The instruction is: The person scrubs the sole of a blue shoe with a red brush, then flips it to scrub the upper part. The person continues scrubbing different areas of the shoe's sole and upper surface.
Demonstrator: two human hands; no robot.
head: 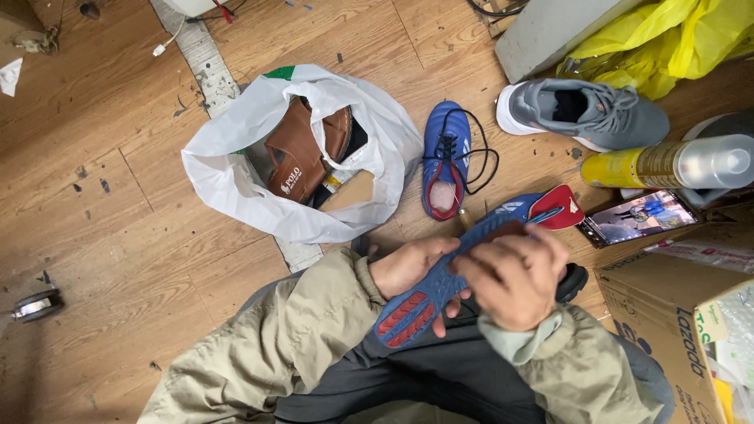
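I hold a blue shoe (440, 286) sole-up over my lap, its red-patterned tread facing me and its toe pointing off toward the floor ahead. It looks light and fairly flexible, the rubber sole giving the firmest purchase, so the edges of the sole at mid-length seem the best place to grip it. My left hand (412, 267) is curled around the shoe's near side, fingers wrapped under it. My right hand (514, 275) is closed over the top of the sole, knuckles up, pressing down on it.

Just beyond my hands a red insole piece (556, 208) pokes out past the shoe. On the wooden floor (110, 196) lies the matching blue shoe (444, 161), laces loose. Beside it sits a white plastic bag (228, 169) holding brown leather shoes (302, 149). Farther right are a yellow spray can (667, 163), a phone (638, 216), a cardboard box (667, 302), and a grey sneaker (585, 114).
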